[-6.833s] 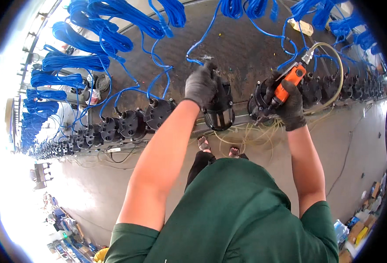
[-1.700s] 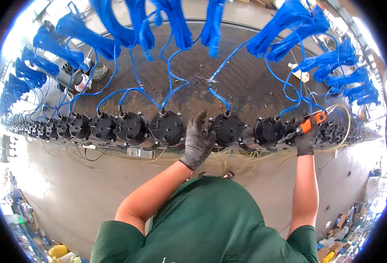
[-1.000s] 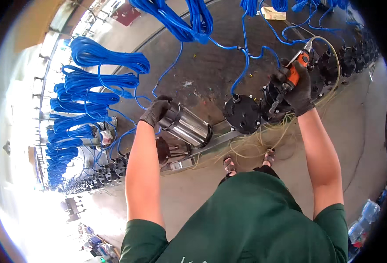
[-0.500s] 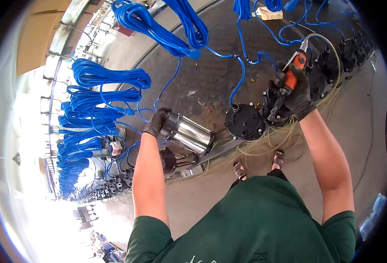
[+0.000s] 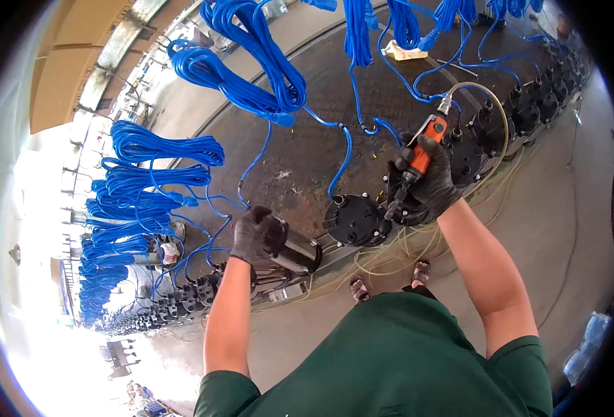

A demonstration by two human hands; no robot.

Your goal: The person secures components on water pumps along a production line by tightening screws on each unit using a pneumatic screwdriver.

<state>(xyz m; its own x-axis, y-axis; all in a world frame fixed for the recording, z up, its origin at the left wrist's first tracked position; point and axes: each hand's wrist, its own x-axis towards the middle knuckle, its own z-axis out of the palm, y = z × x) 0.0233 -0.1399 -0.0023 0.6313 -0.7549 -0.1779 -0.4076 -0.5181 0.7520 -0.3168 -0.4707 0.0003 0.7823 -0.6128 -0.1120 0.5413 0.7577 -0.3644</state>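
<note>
My right hand (image 5: 437, 186), in a dark glove, is closed around an orange air ratchet wrench (image 5: 425, 154). The tool's head points down at the bolts of a black round pump cover (image 5: 405, 208). My left hand (image 5: 257, 235), also gloved, grips the black end of a shiny steel pump cylinder (image 5: 298, 251), which leans on the bench's near edge; its fingertips are partly hidden. Between my hands sits another black round pump cover (image 5: 354, 221) with bolts around its rim and a blue cable rising from it.
Coiled blue cables (image 5: 164, 149) hang along the left and far side. More black pumps (image 5: 491, 132) line the curved dark table (image 5: 293, 167). A pale air hose (image 5: 505, 118) loops from the wrench, and thin clear tubes (image 5: 418, 243) dangle over the near edge. A cream block (image 5: 405, 51) lies at the back.
My left hand has moved over the end of the steel cylinder and covers more of it. The whole view has shifted; the wrench stays in my right hand near the pump cover.
</note>
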